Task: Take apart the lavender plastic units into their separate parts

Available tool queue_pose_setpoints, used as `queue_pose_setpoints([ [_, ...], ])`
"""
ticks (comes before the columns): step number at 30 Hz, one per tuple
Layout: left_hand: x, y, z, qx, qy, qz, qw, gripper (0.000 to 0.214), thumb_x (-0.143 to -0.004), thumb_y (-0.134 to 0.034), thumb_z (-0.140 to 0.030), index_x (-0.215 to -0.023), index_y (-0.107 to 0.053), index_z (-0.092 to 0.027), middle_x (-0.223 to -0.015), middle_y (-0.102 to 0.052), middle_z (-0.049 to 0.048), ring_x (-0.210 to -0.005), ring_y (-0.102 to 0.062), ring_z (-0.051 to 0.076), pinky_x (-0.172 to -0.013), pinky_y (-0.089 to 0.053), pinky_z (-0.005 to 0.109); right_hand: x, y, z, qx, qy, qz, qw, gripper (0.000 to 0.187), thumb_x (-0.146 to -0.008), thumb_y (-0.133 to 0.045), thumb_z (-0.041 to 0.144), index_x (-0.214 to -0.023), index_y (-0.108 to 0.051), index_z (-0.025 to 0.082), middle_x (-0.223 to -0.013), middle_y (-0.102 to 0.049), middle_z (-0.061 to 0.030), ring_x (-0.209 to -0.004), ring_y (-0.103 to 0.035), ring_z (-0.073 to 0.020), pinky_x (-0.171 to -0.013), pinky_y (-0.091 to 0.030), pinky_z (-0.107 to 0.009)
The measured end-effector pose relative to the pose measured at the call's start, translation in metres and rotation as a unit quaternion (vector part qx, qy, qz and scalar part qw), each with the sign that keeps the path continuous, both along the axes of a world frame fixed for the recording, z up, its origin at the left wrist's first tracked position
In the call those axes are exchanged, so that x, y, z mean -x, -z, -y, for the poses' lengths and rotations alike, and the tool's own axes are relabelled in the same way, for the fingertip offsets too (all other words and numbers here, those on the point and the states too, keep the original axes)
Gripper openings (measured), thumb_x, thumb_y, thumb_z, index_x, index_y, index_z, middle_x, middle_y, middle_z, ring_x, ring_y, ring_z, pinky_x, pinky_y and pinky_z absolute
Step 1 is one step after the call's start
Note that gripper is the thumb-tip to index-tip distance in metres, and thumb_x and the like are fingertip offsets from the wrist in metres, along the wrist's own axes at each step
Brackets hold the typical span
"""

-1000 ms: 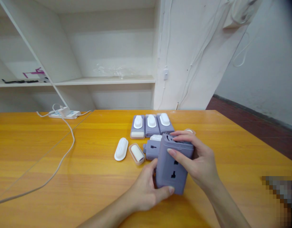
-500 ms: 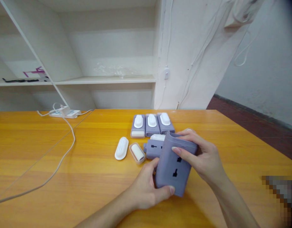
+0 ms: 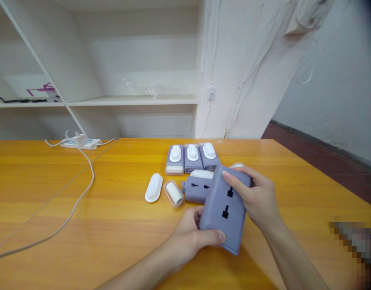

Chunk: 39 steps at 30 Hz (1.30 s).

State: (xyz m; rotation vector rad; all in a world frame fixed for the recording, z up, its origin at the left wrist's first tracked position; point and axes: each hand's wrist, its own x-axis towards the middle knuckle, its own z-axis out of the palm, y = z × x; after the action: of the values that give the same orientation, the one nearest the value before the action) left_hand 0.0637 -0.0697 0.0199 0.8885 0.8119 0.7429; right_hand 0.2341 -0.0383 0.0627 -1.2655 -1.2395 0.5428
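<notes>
Both my hands hold a purple box-shaped case (image 3: 223, 213) with two small black slots, lifted just above the orange table (image 3: 83, 225). My left hand (image 3: 188, 237) grips its lower end, thumb across the bottom edge. My right hand (image 3: 258, 197) wraps its upper end, fingers over the top. Behind it lies a second purple case (image 3: 196, 190) with a white ribbed piece (image 3: 202, 174) at its far side. To the left sit a white oval ribbed lid (image 3: 153, 187) and a small clear tub holding a white roller (image 3: 173, 193).
Three assembled purple units (image 3: 190, 158) with white tops stand in a row further back. A white power strip (image 3: 79, 142) lies at the table's far left, its cable (image 3: 83, 189) trailing across the left side. White shelves and a wall stand behind.
The purple case has tilted in my hands, its top swinging right and its slotted face turning up toward me. My right hand shifted up around its upper end.
</notes>
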Motion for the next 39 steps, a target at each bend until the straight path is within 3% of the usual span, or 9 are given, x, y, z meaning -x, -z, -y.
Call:
queue_pose_setpoints([
  [3,-0.001,-0.005,0.004,-0.042,-0.008,-0.022,0.999,0.049,-0.061,-0.079,-0.027,-0.104,-0.060,-0.012,-0.103,-0.067,0.0089,-0.093,-0.059,0.023,-0.082,-0.045,0.033,-0.001,0.001,-0.002,0.010,0.021,-0.022,0.999,0.026,-0.070,-0.077,0.044,-0.079,-0.071,0.020,-0.082,-0.066,-0.0024,-0.073,-0.057,-0.0187,-0.065,-0.046,-0.029],
  [10,-0.001,-0.004,0.009,0.026,0.020,0.026,0.999,0.054,-0.055,-0.082,-0.022,-0.103,-0.060,-0.010,-0.102,-0.068,0.0100,-0.093,-0.060,0.023,-0.082,-0.046,0.033,-0.007,0.004,-0.003,0.051,-0.028,-0.071,0.996,0.028,-0.067,-0.079,0.044,-0.078,-0.073,0.019,-0.074,-0.063,-0.0023,-0.062,-0.054,-0.0158,-0.051,-0.044,-0.026],
  [16,-0.005,-0.009,0.011,0.018,-0.019,-0.014,1.000,0.049,-0.061,-0.077,-0.024,-0.105,-0.059,-0.011,-0.102,-0.067,0.0103,-0.089,-0.061,0.022,-0.073,-0.048,0.031,-0.007,0.006,-0.008,0.048,-0.020,-0.049,0.997,0.027,-0.069,-0.078,0.043,-0.081,-0.074,0.020,-0.079,-0.065,-0.0010,-0.069,-0.055,-0.0152,-0.059,-0.044,-0.025],
  [22,0.000,-0.003,0.010,0.049,0.021,0.051,0.997,0.049,-0.056,-0.082,-0.020,-0.100,-0.062,-0.012,-0.098,-0.069,0.0081,-0.088,-0.063,0.021,-0.074,-0.050,0.032,-0.006,0.009,-0.010,0.079,-0.066,-0.091,0.990,0.029,-0.065,-0.080,0.043,-0.080,-0.074,0.019,-0.075,-0.065,-0.0012,-0.064,-0.054,-0.0148,-0.053,-0.043,-0.025],
  [28,-0.008,-0.005,0.013,0.027,-0.034,0.006,0.999,0.049,-0.060,-0.080,-0.025,-0.103,-0.060,-0.012,-0.100,-0.069,0.0102,-0.090,-0.063,0.023,-0.073,-0.049,0.031,-0.012,0.013,-0.014,0.067,-0.049,-0.098,0.992,0.028,-0.068,-0.079,0.041,-0.082,-0.075,0.018,-0.077,-0.064,-0.0008,-0.066,-0.054,-0.0139,-0.056,-0.043,-0.024],
  [34,-0.006,0.003,0.011,0.045,0.009,0.049,0.998,0.048,-0.061,-0.078,-0.024,-0.104,-0.060,-0.011,-0.102,-0.068,0.0111,-0.092,-0.064,0.024,-0.076,-0.051,0.034,-0.012,0.013,-0.015,0.076,-0.061,-0.088,0.991,0.029,-0.067,-0.079,0.043,-0.080,-0.075,0.017,-0.073,-0.063,-0.0017,-0.063,-0.053,-0.0139,-0.053,-0.042,-0.024],
  [39,-0.006,0.003,0.013,0.049,-0.020,0.010,0.999,0.048,-0.065,-0.075,-0.024,-0.108,-0.057,-0.011,-0.108,-0.066,0.0131,-0.098,-0.064,0.027,-0.078,-0.052,0.037,-0.013,0.015,-0.014,0.079,-0.055,-0.081,0.992,0.029,-0.068,-0.079,0.044,-0.080,-0.075,0.018,-0.074,-0.064,-0.0016,-0.064,-0.053,-0.0134,-0.054,-0.042,-0.024],
])
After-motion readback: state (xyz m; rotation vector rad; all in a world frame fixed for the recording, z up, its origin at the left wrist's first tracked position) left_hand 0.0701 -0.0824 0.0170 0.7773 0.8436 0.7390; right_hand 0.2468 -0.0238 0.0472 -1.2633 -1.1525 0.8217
